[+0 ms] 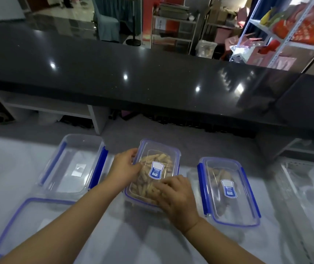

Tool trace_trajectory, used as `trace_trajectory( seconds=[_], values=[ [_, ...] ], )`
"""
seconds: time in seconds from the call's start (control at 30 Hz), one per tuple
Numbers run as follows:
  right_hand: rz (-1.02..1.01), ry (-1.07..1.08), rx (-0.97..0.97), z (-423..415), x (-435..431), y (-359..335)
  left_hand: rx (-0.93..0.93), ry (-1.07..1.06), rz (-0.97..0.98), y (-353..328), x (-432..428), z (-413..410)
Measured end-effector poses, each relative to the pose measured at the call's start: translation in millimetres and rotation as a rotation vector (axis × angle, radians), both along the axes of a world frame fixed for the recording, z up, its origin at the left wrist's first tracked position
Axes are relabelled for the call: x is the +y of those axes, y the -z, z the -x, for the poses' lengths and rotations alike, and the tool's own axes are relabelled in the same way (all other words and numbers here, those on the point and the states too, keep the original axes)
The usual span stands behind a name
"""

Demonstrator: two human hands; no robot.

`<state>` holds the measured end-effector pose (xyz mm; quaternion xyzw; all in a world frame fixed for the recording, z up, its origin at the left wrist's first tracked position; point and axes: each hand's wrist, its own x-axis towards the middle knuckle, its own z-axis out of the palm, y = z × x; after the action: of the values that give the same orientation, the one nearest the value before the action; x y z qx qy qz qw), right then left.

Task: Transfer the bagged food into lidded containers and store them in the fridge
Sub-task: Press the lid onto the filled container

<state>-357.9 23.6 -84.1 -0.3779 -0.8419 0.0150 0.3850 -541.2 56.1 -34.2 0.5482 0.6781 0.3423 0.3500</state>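
The middle container (153, 174), lid on and full of tan food sticks, sits on the white counter (114, 235). To its left, across a gap, stands an empty open container (72, 166). To its right, also apart, is a lidded container (228, 191) holding food. The left hand (125, 166) curls its fingers over the middle container's far-left edge, while the right hand (177, 195) presses nearly flat fingers on its near-right corner.

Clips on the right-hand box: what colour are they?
Blue clips, shown best in the head view.
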Motion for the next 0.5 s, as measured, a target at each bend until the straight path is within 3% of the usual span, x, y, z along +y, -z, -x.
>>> trace_trajectory(
  seconds=[0.1, 0.23, 0.4, 0.5],
  values=[
    [0.355, 0.246, 0.227, -3.3, 14.4, -3.5, 0.031, -0.027, 0.027, 6.8, 2.3, 0.0],
    [0.715, 0.386, 0.394, -3.1, 27.9, -3.1, 0.031, -0.067, 0.081, 16.0, 3.1, -0.8],
    [0.897, 0.346, 0.521, 6.3, 30.8, -5.8, -0.043, -0.096, 0.111, 16.7, 1.6, -0.9],
    [0.918, 0.304, 0.47, 8.4, 34.2, -10.4, -0.032, -0.148, 0.104, 22.9, -6.8, 0.4]
  ],
)
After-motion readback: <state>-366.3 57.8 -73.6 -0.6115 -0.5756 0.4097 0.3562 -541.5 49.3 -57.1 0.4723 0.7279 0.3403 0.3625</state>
